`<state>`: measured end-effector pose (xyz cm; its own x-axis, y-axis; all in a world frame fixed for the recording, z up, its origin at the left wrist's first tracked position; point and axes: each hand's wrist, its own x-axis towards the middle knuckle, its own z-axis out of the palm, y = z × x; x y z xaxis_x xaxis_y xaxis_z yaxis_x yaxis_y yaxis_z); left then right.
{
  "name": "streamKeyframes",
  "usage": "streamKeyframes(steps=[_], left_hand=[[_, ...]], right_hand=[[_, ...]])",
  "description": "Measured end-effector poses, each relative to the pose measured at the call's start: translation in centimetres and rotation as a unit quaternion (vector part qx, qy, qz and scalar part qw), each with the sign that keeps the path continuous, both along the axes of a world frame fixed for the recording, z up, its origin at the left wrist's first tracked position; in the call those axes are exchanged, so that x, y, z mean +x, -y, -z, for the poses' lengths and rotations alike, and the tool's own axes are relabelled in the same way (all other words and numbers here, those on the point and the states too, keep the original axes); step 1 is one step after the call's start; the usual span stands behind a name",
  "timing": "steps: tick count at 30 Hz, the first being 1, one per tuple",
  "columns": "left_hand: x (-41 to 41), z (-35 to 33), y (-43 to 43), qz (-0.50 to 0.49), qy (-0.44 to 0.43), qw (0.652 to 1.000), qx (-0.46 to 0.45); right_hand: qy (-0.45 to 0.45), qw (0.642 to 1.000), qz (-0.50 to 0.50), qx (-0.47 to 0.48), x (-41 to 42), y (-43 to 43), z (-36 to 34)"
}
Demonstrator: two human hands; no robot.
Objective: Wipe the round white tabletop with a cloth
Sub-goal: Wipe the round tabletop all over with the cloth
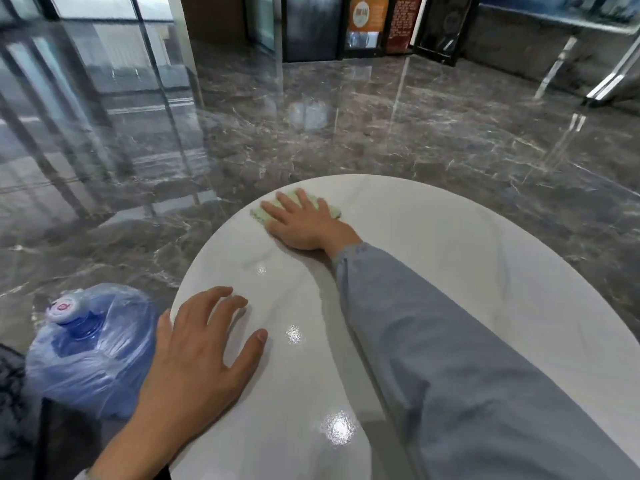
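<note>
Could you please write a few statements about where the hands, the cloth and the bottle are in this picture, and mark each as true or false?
1. The right hand presses flat on the pale green cloth. True.
2. The cloth lies near the tabletop's near edge. False: it lies near the far edge of the round white tabletop.
3. The left hand holds a second cloth. False: it rests empty, fingers spread, on the tabletop.
4. The blue plastic-wrapped water bottle stands on the tabletop. False: it sits beside it, lower down.
</note>
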<state>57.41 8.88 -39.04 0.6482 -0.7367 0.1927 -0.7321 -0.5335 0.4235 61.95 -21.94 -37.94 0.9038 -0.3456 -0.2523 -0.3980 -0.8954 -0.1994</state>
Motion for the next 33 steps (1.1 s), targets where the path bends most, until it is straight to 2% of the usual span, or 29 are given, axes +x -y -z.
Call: streamKeyframes(steps=[3, 5, 7, 11, 14, 17, 21, 23, 26, 30, 33], left_hand=[[0.0, 0.1, -0.2, -0.006, 0.000, 1.000, -0.003], [0.1, 0.2, -0.2, 0.002, 0.003, 1.000, 0.023], [0.2, 0.1, 0.0, 0.002, 0.006, 0.999, 0.044], [-0.2, -0.4, -0.1, 0.004, 0.009, 0.998, 0.057], [-0.3, -0.7, -0.1, -0.002, 0.000, 0.999, 0.049], [-0.2, -0.6, 0.1, 0.002, 0.001, 0.998, 0.059], [-0.3, -0.7, 0.0, 0.002, -0.005, 0.999, 0.052], [-0.2, -0.6, 0.1, 0.005, -0.005, 0.999, 0.053], [-0.1, -0.5, 0.1, 0.008, -0.003, 0.999, 0.053], [0.0, -0.3, 0.2, 0.002, 0.006, 0.999, 0.041], [0.0, 0.2, 0.2, 0.006, 0.034, 0.999, 0.019]], right_hand=[[0.000, 0.991, -0.133, -0.008, 2.3, -7.0, 1.3], [0.018, 0.991, -0.134, 0.000, 2.2, -6.7, 1.1], [0.032, 0.997, -0.076, -0.004, 1.5, -3.8, 0.3], [0.029, 0.992, 0.120, 0.005, -2.6, 5.5, -1.2], [0.018, 0.970, 0.239, -0.040, -8.4, 12.9, -1.6], [0.009, 0.936, 0.351, -0.034, -15.6, 18.3, -1.5], [-0.015, 0.904, 0.425, -0.039, -20.6, 21.4, -1.4], [-0.023, 0.904, 0.425, -0.040, -19.7, 21.6, -1.2], [-0.023, 0.926, 0.375, -0.030, -15.9, 20.7, -1.1], [0.004, 0.966, 0.257, -0.024, -7.0, 17.0, -0.8], [0.015, 0.991, 0.132, -0.027, -0.6, 10.7, -0.6]])
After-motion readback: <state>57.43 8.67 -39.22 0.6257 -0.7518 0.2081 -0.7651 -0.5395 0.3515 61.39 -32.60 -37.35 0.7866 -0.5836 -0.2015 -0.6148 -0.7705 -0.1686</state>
